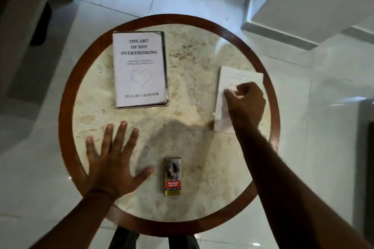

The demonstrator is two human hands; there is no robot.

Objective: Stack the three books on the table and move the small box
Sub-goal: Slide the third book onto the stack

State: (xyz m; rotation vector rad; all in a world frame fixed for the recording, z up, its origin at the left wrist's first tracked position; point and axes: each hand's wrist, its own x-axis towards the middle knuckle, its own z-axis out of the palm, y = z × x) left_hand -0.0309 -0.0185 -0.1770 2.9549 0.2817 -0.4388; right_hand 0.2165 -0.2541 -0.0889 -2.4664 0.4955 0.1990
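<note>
Round marble table (202, 46) on pale tiles. Left hand (113, 159) lies flat, spread, empty. White book (139, 68) lies far left, possibly atop another; small box (172, 177) near centre. Right hand (245, 105), fingers curled, grips the right-hand book (242, 76). Stacking is under way; next, carry it onto the left book

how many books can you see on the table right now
2 clearly. A white-covered book lies at the far left, with a darker edge beneath it that may be another book. A second white book lies at the right rim under the right hand.
</note>
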